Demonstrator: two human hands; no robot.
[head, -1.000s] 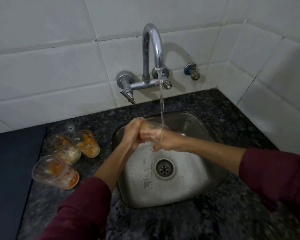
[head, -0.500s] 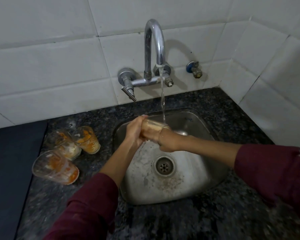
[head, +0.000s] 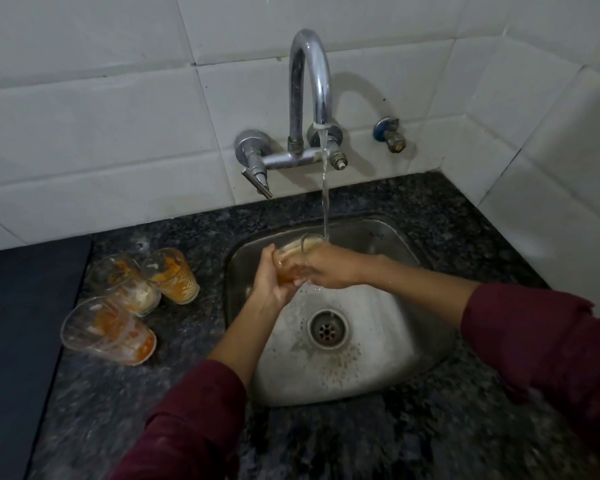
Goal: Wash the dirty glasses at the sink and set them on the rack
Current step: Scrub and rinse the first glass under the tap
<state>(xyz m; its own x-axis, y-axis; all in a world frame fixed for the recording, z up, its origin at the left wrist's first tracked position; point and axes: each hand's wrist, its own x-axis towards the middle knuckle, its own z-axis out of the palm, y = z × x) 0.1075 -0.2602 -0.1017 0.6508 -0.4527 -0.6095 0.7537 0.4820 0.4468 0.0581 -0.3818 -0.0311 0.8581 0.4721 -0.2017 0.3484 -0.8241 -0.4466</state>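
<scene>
While water (head: 325, 188) runs from the tap (head: 309, 81), both hands, left (head: 270, 282) and right (head: 329, 268), close around a glass (head: 293, 259) over the sink (head: 413, 327); no writing is legible anywhere.

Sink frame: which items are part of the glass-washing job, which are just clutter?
In the job:
- glass being rinsed, gripped by left hand and right hand
- running tap
- sink
- three dirty glasses on the counter

Just there:
- spare wall valve
- dark panel at left

No rack in view.

Both hands (head: 274, 282) (head: 329, 268) grip a glass (head: 293, 259) under running tap (head: 309, 95) water.
</scene>
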